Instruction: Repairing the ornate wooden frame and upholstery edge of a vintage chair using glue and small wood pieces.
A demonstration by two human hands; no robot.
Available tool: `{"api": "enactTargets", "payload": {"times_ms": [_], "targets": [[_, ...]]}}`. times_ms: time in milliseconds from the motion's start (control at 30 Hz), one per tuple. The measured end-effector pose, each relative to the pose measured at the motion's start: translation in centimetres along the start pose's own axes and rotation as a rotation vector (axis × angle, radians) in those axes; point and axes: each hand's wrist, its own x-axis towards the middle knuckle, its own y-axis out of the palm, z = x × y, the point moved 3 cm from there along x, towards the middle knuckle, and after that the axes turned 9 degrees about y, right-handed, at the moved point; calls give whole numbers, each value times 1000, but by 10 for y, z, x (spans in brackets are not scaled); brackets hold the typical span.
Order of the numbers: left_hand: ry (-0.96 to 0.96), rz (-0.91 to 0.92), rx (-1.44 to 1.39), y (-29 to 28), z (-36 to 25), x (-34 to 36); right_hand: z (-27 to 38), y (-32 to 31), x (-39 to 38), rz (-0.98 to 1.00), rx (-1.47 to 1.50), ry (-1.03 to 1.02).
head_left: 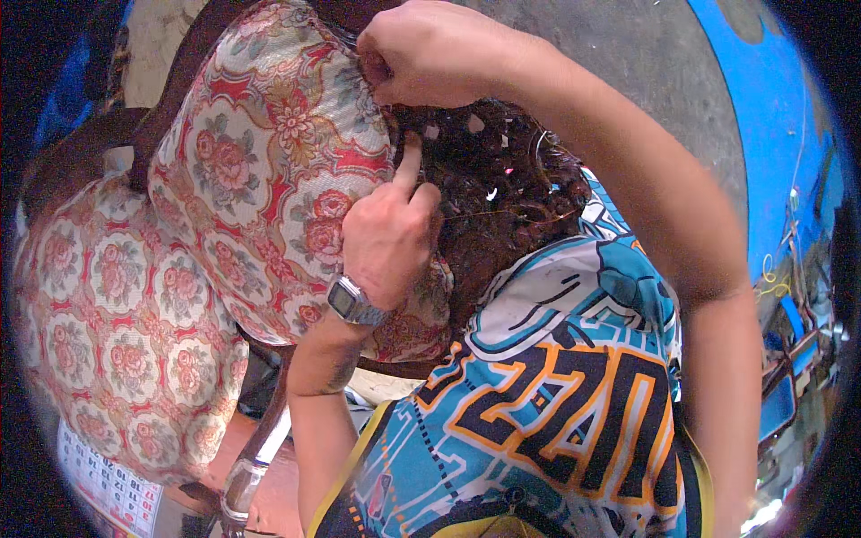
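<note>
A floral-upholstered cushion (pixel 260 179) lies tilted before me, with a dark brown, lumpy, glossy surface (pixel 502 188) with loose strands along its right side. My right hand (pixel 421 54) is curled closed at the cushion's top edge; whatever lies within the fingers is hidden. My left hand (pixel 388 238), wearing a watch (pixel 350 302), rests near the middle where fabric meets dark material, one finger stretched along that edge, the others bent. A second floral cushion (pixel 126 332), with a dark frame behind it, sits to the left.
A metal and dark-wood leg (pixel 242 484) runs below the cushions. A printed calendar sheet (pixel 99 480) lies at lower left. Grey floor (pixel 655 54) and a blue area (pixel 753 108) are behind. Cords and assorted items (pixel 789 350) crowd the right rim.
</note>
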Motion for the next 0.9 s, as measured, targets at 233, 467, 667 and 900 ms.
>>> {"api": "enactTargets", "payload": {"times_ms": [233,467,667,900], "targets": [[-72,0,26,-15,-31,7,0,15,4,-111,7,-133],[163,-55,277,-98,-61,66,-17,27,6,-126,635,-439],[246,-174,211,-194,-48,106,0,24,-13,-345,486,-456],[274,-262,-109,-266,11,115,-89,15,-51,460,927,71]]}}
